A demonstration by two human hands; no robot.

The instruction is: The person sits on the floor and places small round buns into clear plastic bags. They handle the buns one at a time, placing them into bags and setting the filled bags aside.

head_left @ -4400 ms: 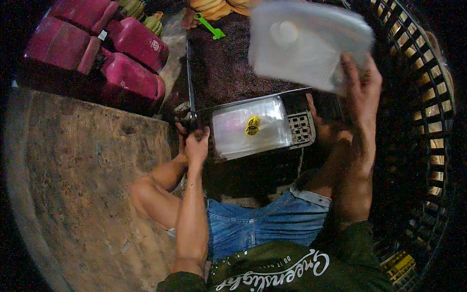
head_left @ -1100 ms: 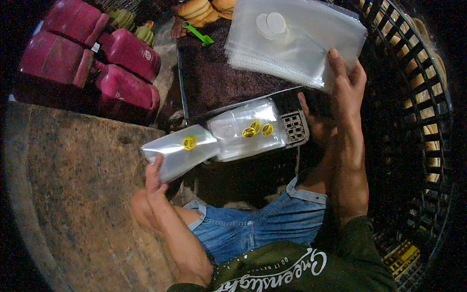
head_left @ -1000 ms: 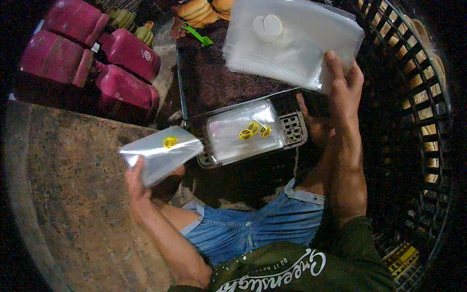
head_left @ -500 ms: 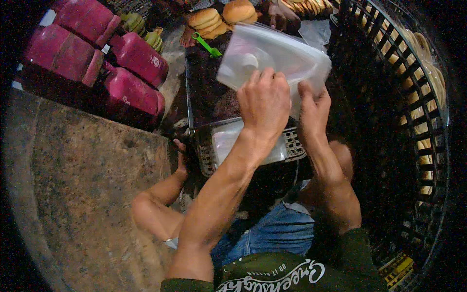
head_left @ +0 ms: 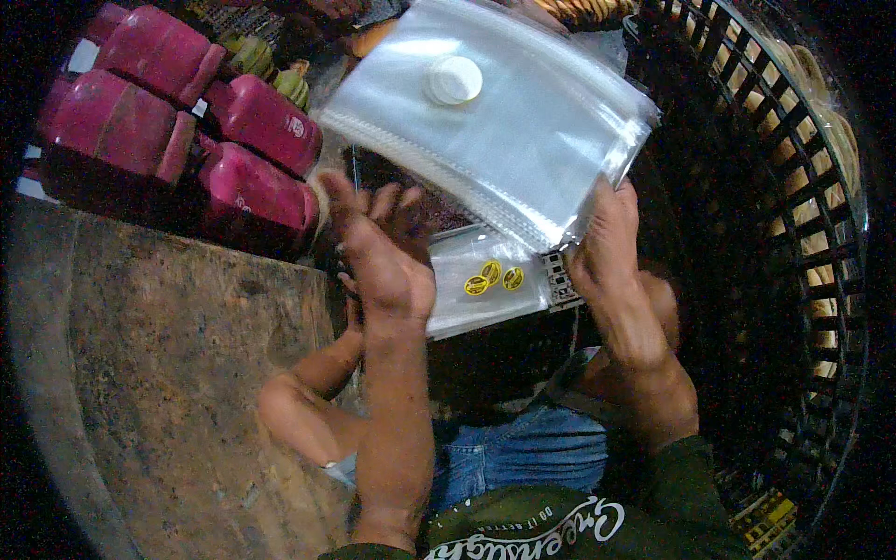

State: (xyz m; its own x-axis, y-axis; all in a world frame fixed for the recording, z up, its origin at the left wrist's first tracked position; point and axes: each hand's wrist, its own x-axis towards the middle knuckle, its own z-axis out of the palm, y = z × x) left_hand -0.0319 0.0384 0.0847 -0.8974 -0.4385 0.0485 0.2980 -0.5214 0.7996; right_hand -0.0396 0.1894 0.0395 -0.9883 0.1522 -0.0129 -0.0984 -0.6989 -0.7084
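Note:
A stack of clear plastic bags (head_left: 523, 112) is spread out in front of me, with round white stickers (head_left: 455, 80) showing on it. My right hand (head_left: 609, 229) grips the stack at its near right corner. My left hand (head_left: 381, 247) is off the stack, palm turned up and fingers apart, with nothing in it. Below the stack, more clear plastic bags (head_left: 457, 303) lie on a basket (head_left: 560, 280), with several round yellow stickers (head_left: 490, 273) on them.
Several magenta gas cylinders (head_left: 121, 117) stand at the far left, near green bundles (head_left: 250, 58). A worn brown board (head_left: 177, 364) lies at left. A tall black plastic crate (head_left: 793, 201) holding bread packs rises on the right. Striped bread (head_left: 583, 9) sits at the far edge.
My left hand has let go of the bags and drawn back to the left, opening up. The stack has swung flat and leftward in my right hand, covering the buns and green scoop.

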